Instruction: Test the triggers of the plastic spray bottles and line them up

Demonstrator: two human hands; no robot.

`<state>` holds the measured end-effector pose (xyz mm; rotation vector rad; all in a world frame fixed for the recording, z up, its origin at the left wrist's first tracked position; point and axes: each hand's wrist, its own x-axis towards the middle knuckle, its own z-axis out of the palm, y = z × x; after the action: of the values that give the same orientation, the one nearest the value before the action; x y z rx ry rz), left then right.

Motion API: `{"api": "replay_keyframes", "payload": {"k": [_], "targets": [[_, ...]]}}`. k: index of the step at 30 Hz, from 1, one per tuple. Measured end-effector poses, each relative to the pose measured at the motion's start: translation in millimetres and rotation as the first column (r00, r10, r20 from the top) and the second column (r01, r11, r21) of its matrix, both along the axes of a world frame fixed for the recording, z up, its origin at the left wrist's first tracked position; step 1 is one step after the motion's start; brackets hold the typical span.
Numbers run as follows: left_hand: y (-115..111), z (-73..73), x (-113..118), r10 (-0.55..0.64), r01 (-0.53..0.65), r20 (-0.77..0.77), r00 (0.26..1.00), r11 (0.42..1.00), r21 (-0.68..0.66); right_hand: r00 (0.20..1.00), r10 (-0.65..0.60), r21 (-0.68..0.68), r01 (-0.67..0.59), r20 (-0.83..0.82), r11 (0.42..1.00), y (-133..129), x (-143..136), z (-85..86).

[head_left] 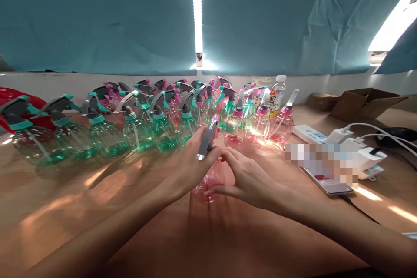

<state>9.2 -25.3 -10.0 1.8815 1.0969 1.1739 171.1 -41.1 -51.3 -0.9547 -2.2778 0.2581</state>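
In the middle of the table stands a clear pink spray bottle (208,184), with a grey trigger head (206,139) on top. My left hand (193,158) is closed around the neck and the base of the head; its fingertips are partly hidden behind them. My right hand (246,176) grips the bottle's body from the right, thumb low on the near side and fingers curled round the far side. Beyond my hands, green spray bottles (163,134) line up to the left, and pink spray bottles (235,129) stand to the right.
A power strip (309,133) with white chargers (339,136) and cables lies to the right, beside a phone (332,184). Farther back are an open cardboard box (365,102) and a labelled drink bottle (279,91). Something red (31,100) lies at the far left.
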Motion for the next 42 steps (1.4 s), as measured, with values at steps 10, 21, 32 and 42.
{"api": "replay_keyframes", "payload": {"k": [10,21,32,42], "targets": [[32.9,-7.8,0.2,-0.086,0.083,0.059,0.995,0.995,0.059,0.996,-0.035,-0.159,0.048,0.083,0.986,41.4,54.2,-47.1],[35.7,-3.0,-10.4,-0.089,0.092,-0.051,0.995,0.993,0.072,0.993,0.002,-0.213,0.023,0.115,0.977,43.3,51.1,-58.7],[29.6,5.3,-5.6,-0.06,0.061,-0.063,0.996,0.998,0.011,0.993,0.024,-0.293,0.011,0.116,0.956,41.3,55.4,-54.7],[32.1,-1.7,-10.0,-0.076,0.08,-0.115,0.99,0.996,0.029,0.993,0.009,-0.317,0.028,0.114,0.948,40.9,56.2,-55.4]]}}
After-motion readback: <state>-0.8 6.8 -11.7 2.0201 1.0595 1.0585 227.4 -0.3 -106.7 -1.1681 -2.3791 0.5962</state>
